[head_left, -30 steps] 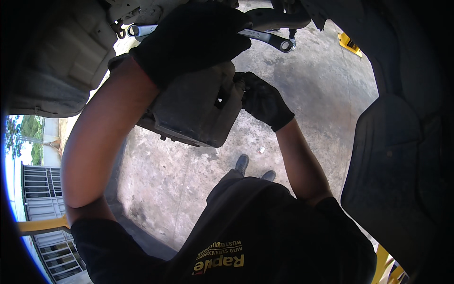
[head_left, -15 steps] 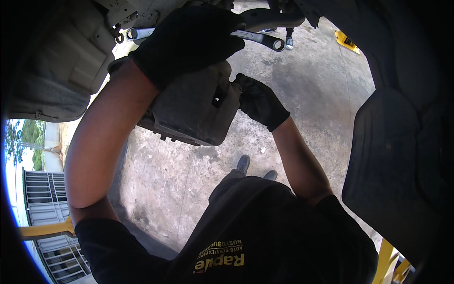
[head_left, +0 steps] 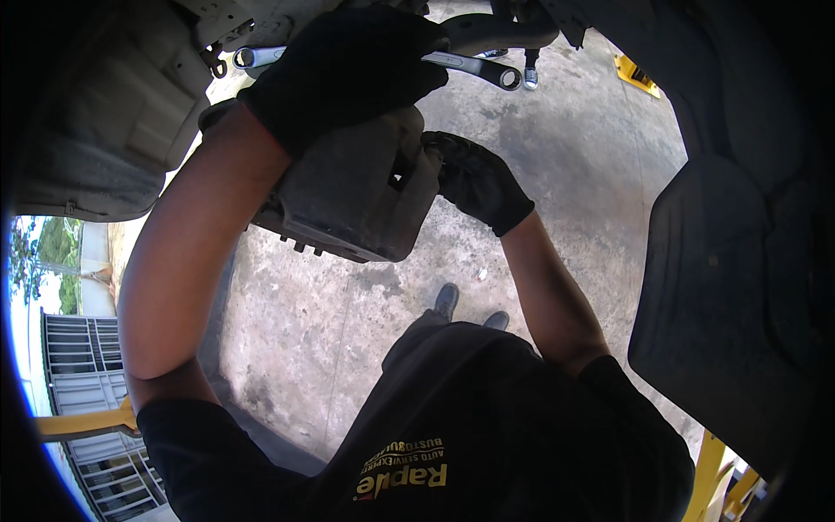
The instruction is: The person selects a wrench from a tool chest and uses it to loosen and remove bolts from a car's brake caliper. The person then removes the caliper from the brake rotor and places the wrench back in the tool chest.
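Observation:
My left hand [head_left: 357,65], in a black glove, is closed round a silver double-ended ring spanner [head_left: 477,66], one ring showing on each side of the fist. Below it sits a dark, boxy oil-pan-like part [head_left: 339,196] on the underside of the vehicle; the hand covers some of its upper side. My right hand [head_left: 478,178], gloved too, is at the right edge of this part. Its fingers are bent and pressed together there, and whatever they pinch is hidden.
Dark underbody panels [head_left: 713,270] hang at the right, and a grey shield [head_left: 96,113] at upper left. A black pipe [head_left: 500,33] crosses above the spanner. Yellow lift arms [head_left: 83,424] reach in at the sides. Another person's shoe [head_left: 531,78] stands on the concrete floor [head_left: 287,348].
The fingers of my right hand have shifted slightly at the part's edge, with the fingertips turned more inward. My left hand keeps the spanner in nearly the same place.

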{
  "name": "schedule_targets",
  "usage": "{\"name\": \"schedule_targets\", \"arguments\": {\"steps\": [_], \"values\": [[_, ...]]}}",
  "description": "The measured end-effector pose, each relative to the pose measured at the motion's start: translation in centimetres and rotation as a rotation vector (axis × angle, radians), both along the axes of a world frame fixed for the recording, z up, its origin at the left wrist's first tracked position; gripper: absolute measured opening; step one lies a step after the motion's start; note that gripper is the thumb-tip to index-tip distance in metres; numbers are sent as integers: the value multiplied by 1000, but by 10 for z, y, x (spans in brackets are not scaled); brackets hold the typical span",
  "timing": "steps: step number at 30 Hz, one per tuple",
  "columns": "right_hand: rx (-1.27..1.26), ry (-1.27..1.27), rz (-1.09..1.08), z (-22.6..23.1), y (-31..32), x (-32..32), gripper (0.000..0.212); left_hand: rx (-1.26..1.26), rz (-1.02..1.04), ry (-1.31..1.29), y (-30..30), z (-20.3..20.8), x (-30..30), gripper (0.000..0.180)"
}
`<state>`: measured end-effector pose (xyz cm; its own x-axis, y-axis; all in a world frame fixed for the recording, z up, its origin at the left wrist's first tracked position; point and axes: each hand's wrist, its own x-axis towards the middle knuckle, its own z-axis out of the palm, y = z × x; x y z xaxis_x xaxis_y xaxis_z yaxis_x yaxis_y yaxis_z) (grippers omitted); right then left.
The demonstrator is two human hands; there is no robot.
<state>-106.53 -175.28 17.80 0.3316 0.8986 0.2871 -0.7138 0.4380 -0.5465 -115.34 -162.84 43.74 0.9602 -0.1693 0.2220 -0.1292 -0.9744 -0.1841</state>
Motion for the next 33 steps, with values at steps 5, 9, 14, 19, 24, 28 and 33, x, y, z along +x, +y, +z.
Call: {"name": "schedule_targets", "arguments": {"steps": [5,9,14,19,24,28,33], "values": [[38,107,84,-1,1,6,38,-60,-72,-39,0,1,-1,27],[4,45,58,-6,5,13,33,-56,-37,-11,2,-1,0,27],[-118,-73,-36,-9,-4,18,33,-39,-123,-42,10,-6,1,27],[49,-30,133,-17,-5,20,40,-13,-249,-157,13,-10,1,26],[89,16,141,-25,2,21,45,-26,-133,-46,10,-7,3,26],[39,266,248,-16,4,19,42,-38,-153,-53,9,-5,1,26],[-321,-118,-138,7,-1,14,29,-12,-205,-109,11,-9,0,28]]}}
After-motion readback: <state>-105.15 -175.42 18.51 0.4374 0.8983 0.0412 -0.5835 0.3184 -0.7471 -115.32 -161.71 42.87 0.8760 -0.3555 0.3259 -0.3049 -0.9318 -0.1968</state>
